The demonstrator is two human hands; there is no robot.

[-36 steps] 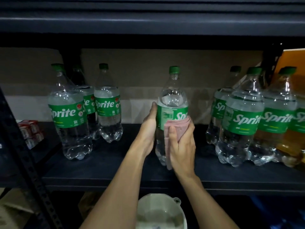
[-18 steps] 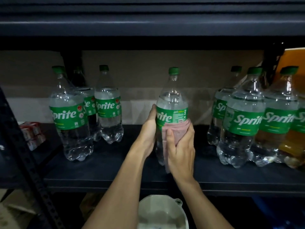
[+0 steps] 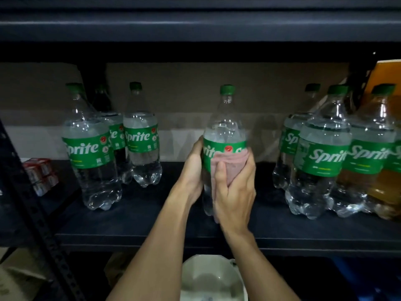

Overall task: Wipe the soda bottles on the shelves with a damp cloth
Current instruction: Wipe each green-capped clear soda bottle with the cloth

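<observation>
The left hand (image 3: 192,170) grips the left flank of the middle bottle (image 3: 225,127), fingers curled round behind it. The right hand (image 3: 235,192) is closed round the near face of that bottle and clamps a pink cloth (image 3: 232,161) against the lower edge of the green label. The bottle stands between the two hands, directly ahead of them, with its long axis upright and its cap on top. Its base is hidden behind the right hand, so whether it rests on the shelf (image 3: 141,227) or is lifted off cannot be told. Both hands are on it. The right one carries the cloth, so the wiping stroke is probably its work, while the left steadies or turns the bottle.

Count, from the left:
- a stack of red packs (image 3: 40,175) at the shelf's left end
- three bottles standing close together: a near one (image 3: 89,148), a darker one (image 3: 116,135) behind it, and a far one (image 3: 141,140)
- the one held bottle, apart from both groups
- a crowded right group: a far bottle (image 3: 289,144), a near bottle (image 3: 322,157), an amber-tinted bottle (image 3: 372,157), and a fourth label (image 3: 398,157) cut by the frame edge

That makes eight bottles at least, and one cloth. One white bowl (image 3: 195,260) sits below the shelf, near the person.
</observation>
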